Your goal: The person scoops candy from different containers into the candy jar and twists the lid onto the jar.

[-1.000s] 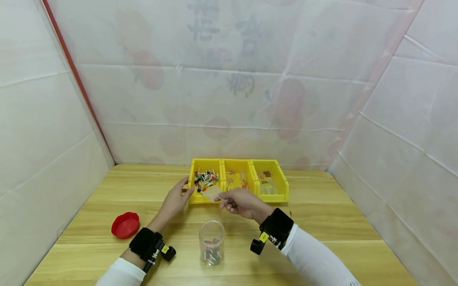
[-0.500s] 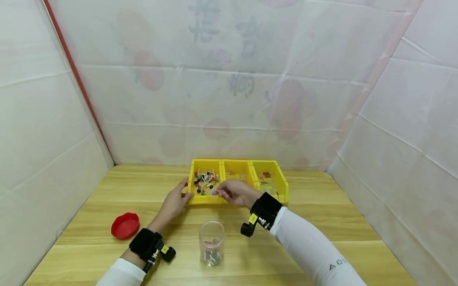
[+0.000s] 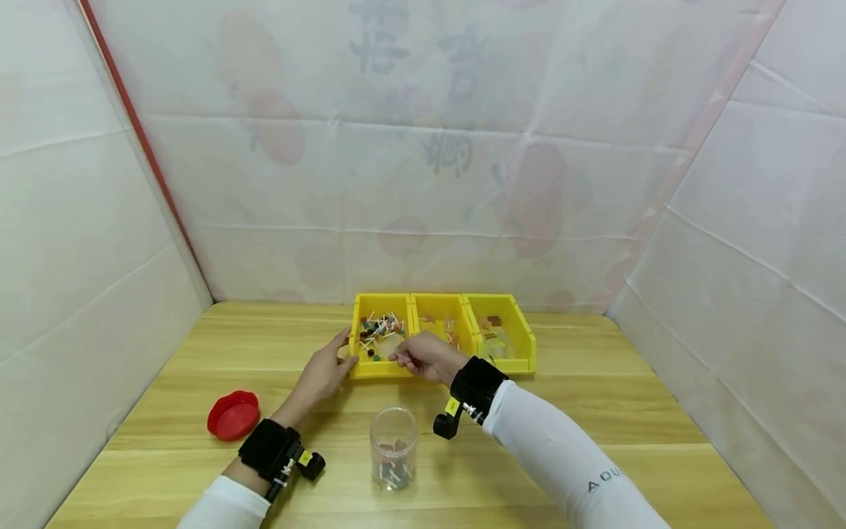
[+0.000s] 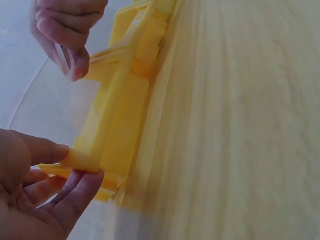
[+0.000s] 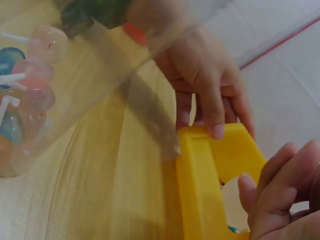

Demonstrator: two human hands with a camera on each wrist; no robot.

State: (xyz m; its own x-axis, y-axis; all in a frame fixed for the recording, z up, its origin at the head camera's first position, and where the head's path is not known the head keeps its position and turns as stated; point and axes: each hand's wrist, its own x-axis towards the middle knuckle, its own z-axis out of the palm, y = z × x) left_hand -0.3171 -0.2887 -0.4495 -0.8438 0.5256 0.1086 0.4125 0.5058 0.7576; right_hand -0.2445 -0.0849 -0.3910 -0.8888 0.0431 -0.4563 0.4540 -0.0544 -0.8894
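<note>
- we see the left bin (image 3: 381,338) at frame centre on the wooden table (image 3: 595,411), first of three yellow plastic bins in a left-right row; its long axis runs toward the back wall.
- left hand (image 3: 324,371) grips the bin's near-left corner, thumb on the rim, fingers on the outer wall.
- right hand (image 3: 423,356) reaches over the front rim, fingertips pinched together; we cannot tell on what.
- bin holds small coloured parts (image 3: 378,332) with thin white leads.
- clear round jar (image 3: 393,448) stands upright below centre; red lid (image 3: 232,415) lower left.
</note>
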